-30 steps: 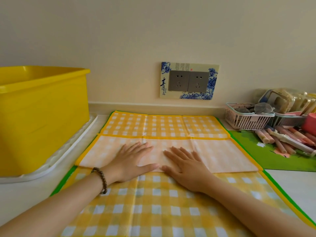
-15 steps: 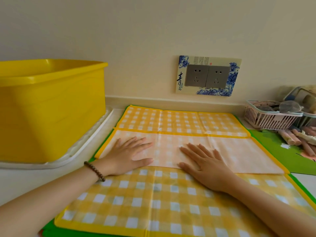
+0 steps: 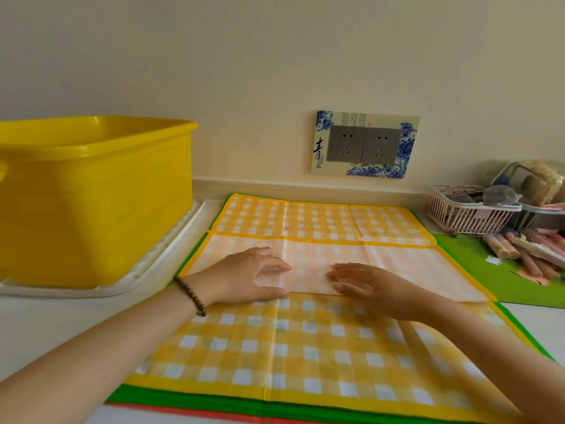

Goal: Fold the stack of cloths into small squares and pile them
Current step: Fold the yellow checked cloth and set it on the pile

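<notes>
A yellow-and-white checked cloth (image 3: 305, 347) lies spread on the counter, top of a flat stack. Its far part is folded toward me, showing a pale underside band (image 3: 397, 264) across the middle. Beneath it a green cloth (image 3: 189, 403) and a red one (image 3: 183, 410) show at the near edge. My left hand (image 3: 244, 276) rests on the pale band left of centre, fingers curled inward. My right hand (image 3: 373, 286) lies beside it on the right, fingers pointing left. Both press on the fold's near edge and neither clearly pinches the fabric.
A large yellow plastic tub (image 3: 91, 194) stands on a white tray (image 3: 171, 255) at the left. Against the wall at the right sit a pink basket (image 3: 467, 218) and several pens (image 3: 526, 249) on a green mat. A double wall socket (image 3: 363, 145) is behind the cloth.
Both hands have drawn together toward the centre crease and their fingers have curled in from flat. The camera view has shifted, showing more of the near cloth edge.
</notes>
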